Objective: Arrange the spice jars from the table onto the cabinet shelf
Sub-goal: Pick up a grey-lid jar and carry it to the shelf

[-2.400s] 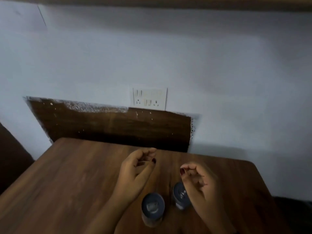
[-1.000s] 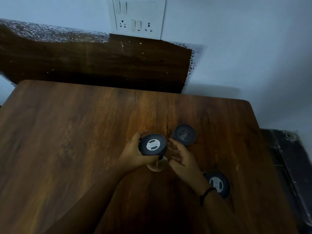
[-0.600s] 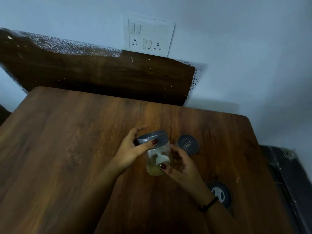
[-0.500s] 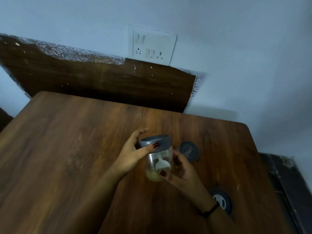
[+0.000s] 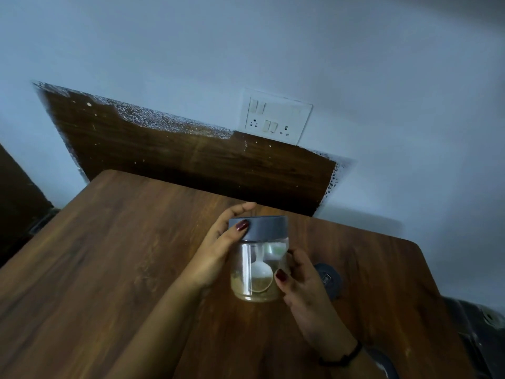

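The right hand [image 5: 300, 283] curls round the spice jar's [image 5: 257, 272] lower side and the left hand [image 5: 216, 253] clamps its grey lid [image 5: 262, 228]. The jar is upright between them, seemingly lifted off the table [image 5: 109, 255]. Beyond the grip there is only wall [image 5: 382, 77] — no cabinet shelf shows.

Wooden table [image 5: 109, 255]: jar [image 5: 332, 283], another jar [image 5: 384, 363]

We saw a dim, bluish scene. The pale painted wall [image 5: 382, 64] carried a soft shadow above the far edge of the dark brown wooden table [image 5: 109, 255]. Straight lines bowed toward the frame edges, and the lower right corner looked smeared, perhaps by motion.
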Action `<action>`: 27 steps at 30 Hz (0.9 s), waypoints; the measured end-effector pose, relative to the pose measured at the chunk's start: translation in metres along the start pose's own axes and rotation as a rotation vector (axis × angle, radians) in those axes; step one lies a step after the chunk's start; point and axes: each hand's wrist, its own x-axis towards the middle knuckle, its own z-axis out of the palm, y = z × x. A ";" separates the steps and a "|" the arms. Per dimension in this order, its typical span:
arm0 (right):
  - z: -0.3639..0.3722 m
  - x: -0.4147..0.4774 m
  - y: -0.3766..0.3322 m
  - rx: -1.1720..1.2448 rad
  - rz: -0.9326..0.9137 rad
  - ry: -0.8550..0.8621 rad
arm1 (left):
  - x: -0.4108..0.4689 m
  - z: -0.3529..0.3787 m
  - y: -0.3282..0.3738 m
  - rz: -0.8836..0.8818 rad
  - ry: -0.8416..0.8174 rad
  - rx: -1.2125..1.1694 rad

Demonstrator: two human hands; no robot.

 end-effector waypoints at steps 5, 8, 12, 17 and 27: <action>0.010 0.003 -0.004 0.245 0.016 0.078 | -0.002 -0.003 -0.001 -0.144 0.014 -0.262; 0.012 0.008 -0.005 0.407 -0.006 0.124 | -0.003 0.000 -0.006 -0.238 0.044 -0.178; 0.012 0.011 -0.009 0.311 -0.072 0.149 | -0.010 0.013 -0.015 -0.313 0.018 -0.160; 0.014 0.009 -0.006 -0.097 -0.208 0.212 | -0.009 0.022 -0.015 -0.298 -0.008 -0.349; 0.004 0.008 -0.013 -0.407 -0.452 0.326 | -0.010 0.022 -0.008 -0.196 0.051 -0.380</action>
